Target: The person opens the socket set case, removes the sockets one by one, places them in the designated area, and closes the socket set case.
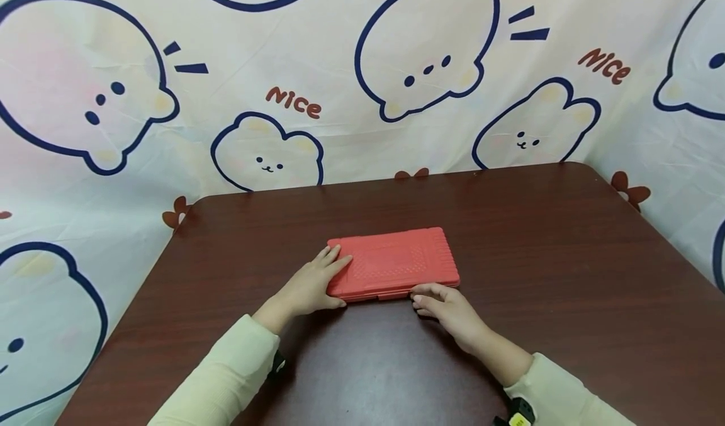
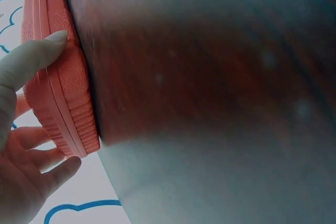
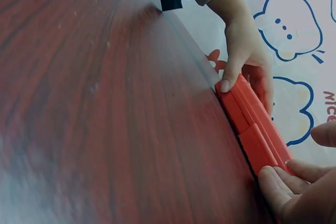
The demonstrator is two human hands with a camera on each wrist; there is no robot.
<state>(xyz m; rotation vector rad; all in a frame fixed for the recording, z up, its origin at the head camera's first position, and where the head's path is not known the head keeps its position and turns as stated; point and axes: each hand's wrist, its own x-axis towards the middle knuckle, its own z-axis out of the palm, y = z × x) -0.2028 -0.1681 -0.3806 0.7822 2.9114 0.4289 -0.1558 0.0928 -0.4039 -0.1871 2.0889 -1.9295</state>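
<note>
A flat red plastic case (image 1: 391,265) lies closed on the table, its lid textured and ribbed at the ends. My left hand (image 1: 308,287) grips its left end: the thumb presses the front side while the spread fingers reach over the lid and around the end, as the left wrist view shows. At the front edge, right of the middle, my right hand (image 1: 450,313) pinches the case with thumb below and fingertips along the rim. Beside those fingertips, a raised latch (image 3: 257,145) shows on the front side in the right wrist view.
The dark brown wooden table (image 1: 538,243) stretches around the case on all sides. Behind it hangs a pale cloth (image 1: 340,143) printed with cartoon bears and the word "Nice". Small dark devices are strapped at both wrists, one with a yellow label (image 1: 518,420).
</note>
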